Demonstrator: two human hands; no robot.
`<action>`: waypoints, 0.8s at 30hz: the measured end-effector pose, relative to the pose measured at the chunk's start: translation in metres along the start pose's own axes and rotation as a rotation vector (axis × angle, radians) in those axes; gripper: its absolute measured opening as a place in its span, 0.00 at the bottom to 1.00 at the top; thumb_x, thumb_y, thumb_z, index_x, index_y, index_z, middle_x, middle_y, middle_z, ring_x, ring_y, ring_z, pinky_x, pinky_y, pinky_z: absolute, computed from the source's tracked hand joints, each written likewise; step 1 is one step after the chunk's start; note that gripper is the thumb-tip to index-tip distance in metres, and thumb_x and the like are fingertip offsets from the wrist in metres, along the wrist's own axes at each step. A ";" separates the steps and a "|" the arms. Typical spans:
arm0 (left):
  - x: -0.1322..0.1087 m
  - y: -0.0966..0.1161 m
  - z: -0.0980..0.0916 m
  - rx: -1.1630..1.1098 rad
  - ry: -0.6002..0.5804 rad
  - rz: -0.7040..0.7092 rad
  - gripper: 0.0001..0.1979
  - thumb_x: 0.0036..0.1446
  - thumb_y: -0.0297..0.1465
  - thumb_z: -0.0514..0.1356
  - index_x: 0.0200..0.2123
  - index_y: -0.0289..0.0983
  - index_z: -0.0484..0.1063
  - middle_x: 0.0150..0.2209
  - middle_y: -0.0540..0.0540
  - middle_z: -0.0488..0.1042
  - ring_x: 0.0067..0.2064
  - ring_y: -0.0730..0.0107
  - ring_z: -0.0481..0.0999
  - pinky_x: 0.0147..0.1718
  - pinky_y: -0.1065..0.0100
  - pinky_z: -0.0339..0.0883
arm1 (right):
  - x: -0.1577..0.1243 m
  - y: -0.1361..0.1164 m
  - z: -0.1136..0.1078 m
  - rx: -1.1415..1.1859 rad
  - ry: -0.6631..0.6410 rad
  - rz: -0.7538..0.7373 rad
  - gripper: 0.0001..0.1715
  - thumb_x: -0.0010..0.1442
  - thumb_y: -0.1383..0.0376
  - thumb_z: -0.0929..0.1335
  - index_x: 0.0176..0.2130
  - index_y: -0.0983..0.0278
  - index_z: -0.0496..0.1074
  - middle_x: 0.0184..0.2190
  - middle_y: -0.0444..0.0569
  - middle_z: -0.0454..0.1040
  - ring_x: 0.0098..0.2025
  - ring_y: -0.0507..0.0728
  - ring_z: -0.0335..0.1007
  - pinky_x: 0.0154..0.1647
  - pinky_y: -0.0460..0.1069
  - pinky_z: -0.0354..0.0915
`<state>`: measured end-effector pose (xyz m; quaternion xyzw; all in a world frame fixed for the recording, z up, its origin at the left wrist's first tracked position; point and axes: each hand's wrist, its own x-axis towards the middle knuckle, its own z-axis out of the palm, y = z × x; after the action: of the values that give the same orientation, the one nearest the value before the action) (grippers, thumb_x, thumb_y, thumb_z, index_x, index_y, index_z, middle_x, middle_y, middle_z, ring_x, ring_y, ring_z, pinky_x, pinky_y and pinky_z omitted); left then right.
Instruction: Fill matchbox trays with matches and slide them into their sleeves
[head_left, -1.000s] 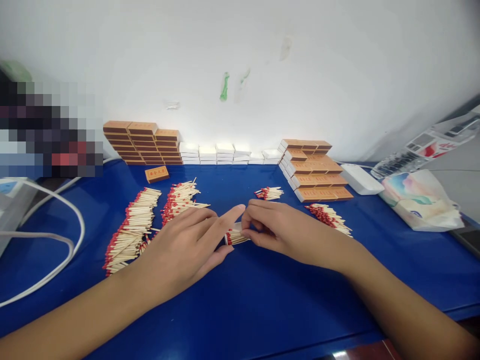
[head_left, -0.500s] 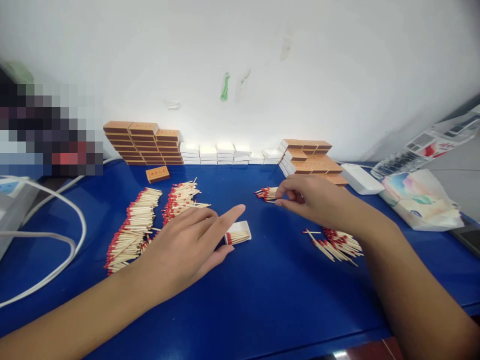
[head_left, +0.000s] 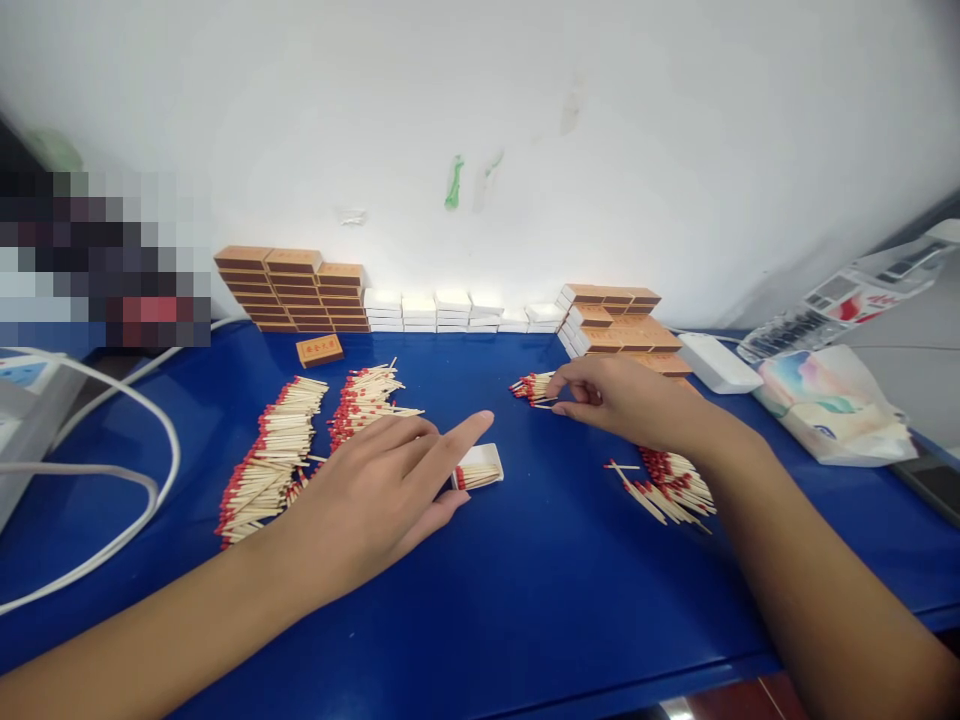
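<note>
A glossy blue tabletop (head_left: 525, 600) fills the foreground and runs back to a scuffed white wall (head_left: 510, 90). Nearest, the person's left hand (head_left: 375, 480) lies palm down, forefinger extended and thumb beside the near left corner of a small white tray (head_left: 488, 455); whether it grips the tray cannot be told. The tray sits mid-table, red-tipped matches (head_left: 480, 475) lying in it. To the left spreads a long band of loose matches (head_left: 259, 465); to the right, a fanned heap (head_left: 679, 487) lies partly beneath the right forearm. Beyond the tray, the right hand (head_left: 615, 395) has thumb and forefinger bent at a small match pile (head_left: 531, 386); whether they pinch a match is unclear. A shorter match cluster (head_left: 367, 395) stands left of that. Farther back rests a single brown matchbox (head_left: 319, 350), then, along the wall, stacked brown boxes (head_left: 292, 290), white trays (head_left: 451, 312) and a stepped box pile (head_left: 622, 330).
</note>
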<state>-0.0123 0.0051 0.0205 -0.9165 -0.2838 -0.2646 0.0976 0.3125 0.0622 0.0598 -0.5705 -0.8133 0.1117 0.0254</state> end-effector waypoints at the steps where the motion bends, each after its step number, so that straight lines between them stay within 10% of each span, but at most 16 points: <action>1: 0.000 0.000 0.000 0.000 -0.001 -0.001 0.27 0.73 0.32 0.62 0.71 0.33 0.61 0.46 0.40 0.82 0.45 0.56 0.84 0.42 0.60 0.79 | 0.000 0.001 0.001 0.007 0.003 -0.004 0.13 0.68 0.58 0.68 0.44 0.61 0.80 0.31 0.47 0.76 0.31 0.58 0.69 0.31 0.51 0.58; 14: -0.001 -0.001 0.001 0.008 -0.003 0.003 0.26 0.75 0.33 0.59 0.72 0.34 0.60 0.45 0.41 0.82 0.46 0.56 0.83 0.43 0.59 0.80 | 0.000 -0.003 0.004 0.073 -0.031 -0.033 0.10 0.69 0.61 0.67 0.36 0.61 0.75 0.31 0.49 0.78 0.32 0.58 0.71 0.33 0.52 0.60; 24: -0.002 -0.002 0.003 -0.065 -0.039 -0.065 0.32 0.71 0.32 0.65 0.73 0.37 0.60 0.47 0.41 0.82 0.47 0.56 0.84 0.43 0.59 0.81 | -0.021 -0.060 0.014 0.232 0.050 -0.331 0.08 0.75 0.63 0.68 0.40 0.60 0.73 0.33 0.44 0.74 0.34 0.55 0.69 0.38 0.51 0.61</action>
<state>-0.0133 0.0070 0.0169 -0.9144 -0.3065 -0.2588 0.0534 0.2623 0.0215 0.0606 -0.4249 -0.8768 0.1846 0.1290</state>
